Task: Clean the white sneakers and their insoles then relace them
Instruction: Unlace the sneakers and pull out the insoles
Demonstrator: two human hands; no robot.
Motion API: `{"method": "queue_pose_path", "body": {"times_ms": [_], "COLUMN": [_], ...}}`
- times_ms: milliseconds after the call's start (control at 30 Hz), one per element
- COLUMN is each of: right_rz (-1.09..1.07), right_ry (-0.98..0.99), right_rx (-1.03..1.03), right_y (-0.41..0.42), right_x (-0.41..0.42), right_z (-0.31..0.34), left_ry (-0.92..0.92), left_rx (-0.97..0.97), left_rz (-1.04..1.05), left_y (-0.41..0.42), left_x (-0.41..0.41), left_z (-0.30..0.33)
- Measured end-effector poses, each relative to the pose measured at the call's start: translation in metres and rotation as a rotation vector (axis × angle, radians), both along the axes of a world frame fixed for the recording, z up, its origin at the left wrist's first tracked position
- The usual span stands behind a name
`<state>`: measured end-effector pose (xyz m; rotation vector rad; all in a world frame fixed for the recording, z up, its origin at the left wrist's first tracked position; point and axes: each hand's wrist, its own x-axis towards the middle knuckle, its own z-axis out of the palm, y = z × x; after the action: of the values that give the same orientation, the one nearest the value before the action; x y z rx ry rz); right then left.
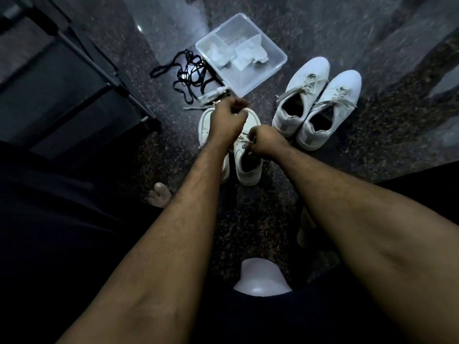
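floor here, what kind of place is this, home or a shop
Probably a home floor: speckled polished stone floor, a bare foot, two pairs of white sneakers, and a plastic tub of cloths.

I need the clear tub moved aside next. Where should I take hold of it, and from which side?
Grip the tub by its near right rim, coming from above on the side facing the laced sneakers. That wall is bare and the floor beside it is open; the left side is crowded by the black laces and a small bottle. The cloths inside lie toward the far end.

A home floor of dark speckled stone, with a bare foot and shoe rack.
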<state>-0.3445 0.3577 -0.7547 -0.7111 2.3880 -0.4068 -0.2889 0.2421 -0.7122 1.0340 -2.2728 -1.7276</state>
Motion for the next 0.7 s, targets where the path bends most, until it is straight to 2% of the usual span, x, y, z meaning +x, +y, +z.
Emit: {"method": "queue_pose_path", "body": {"times_ms": [133,233,300,400,500,567,700], "right_rz": [-0.027,-0.338,-0.569,-0.770,-0.954,-1.051,-1.182], "right_ry": [-0.092,-0.333,-0.426,-0.576,-0.793,-0.767,-0.605], "right_rx": [-0.017,-0.255,-0.473,-0.763,-1.089,-1.095,-0.983], "right_y": [-0.005,-0.013,-0.022,-0.031,-0.033,-0.029,-0.013], "right_x": [-0.003,-0.006,-0.010,-0.022,-0.031,-0.034,-0.033], "right_z": [0.008,0.027,0.044,0.070,0.090,0.095,0.084], "left_ry": [-0.332,-0.352,-0.271,-0.114,0.195,0.404,0.718], "left_rx": [-0.136,-0.044,0.112,0.235,0.391,0.585,0.921], "left_rz": [-0.123,-0.193,-0.119,0.116,0.447,0.568,0.519], "left_y": [0.002,0.013,0.019,0.019,0.006,-0.010,-0.031], "left_x": [0.010,0.021,0.024,0.017,0.010,0.008,0.012], "left_z": [-0.015,-0.021,-0.020,-0.006,0.024,0.044,0.062]}}
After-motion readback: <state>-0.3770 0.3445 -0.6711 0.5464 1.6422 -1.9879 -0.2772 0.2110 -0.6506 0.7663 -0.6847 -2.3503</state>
